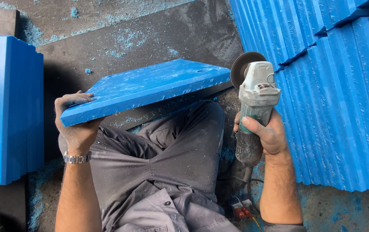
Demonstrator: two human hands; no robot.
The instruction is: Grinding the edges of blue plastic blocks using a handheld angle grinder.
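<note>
A blue plastic slab [150, 88] rests tilted across my lap, with a hole near its far right corner. My left hand [76, 124] grips the slab's near left corner, thumb on top, a metal watch on the wrist. My right hand [264, 133] is wrapped around the body of a grey and green angle grinder [255, 107]. The grinder's dark disc [244, 66] sits just off the slab's right end, close to its edge. Blue dust covers both hands and my grey trousers.
A stack of blue slabs with holes [8, 109] stands on the left. Many more blue slabs [335, 94] lean in rows on the right. Blue shavings lie on the dark floor [150, 34]. The grinder's cable and a plug [242, 208] lie by my right knee.
</note>
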